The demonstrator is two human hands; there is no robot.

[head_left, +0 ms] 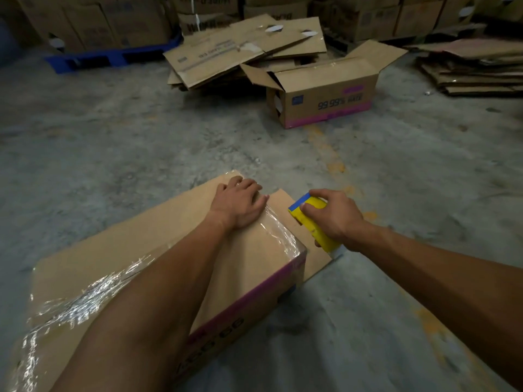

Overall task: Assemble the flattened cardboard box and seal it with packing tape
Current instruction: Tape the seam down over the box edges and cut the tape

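A brown cardboard box (158, 239) with a pink band stands on the floor in front of me, its top flaps closed. Clear packing tape (280, 236) runs shiny along the top seam and over the right edge. My left hand (240, 203) lies flat on the far end of the top, fingers spread, pressing the tape down. My right hand (334, 215) grips a yellow and blue tape dispenser (310, 219) just off the box's right side, above a flap of cardboard (311, 258) that sticks out low there.
An open box with a pink band (325, 100) stands further ahead on the concrete floor. Behind it lies a pile of flattened cartons (243, 49). More flat cardboard (475, 69) is stacked at the right, and a blue pallet (113, 56) with boxes at the back left.
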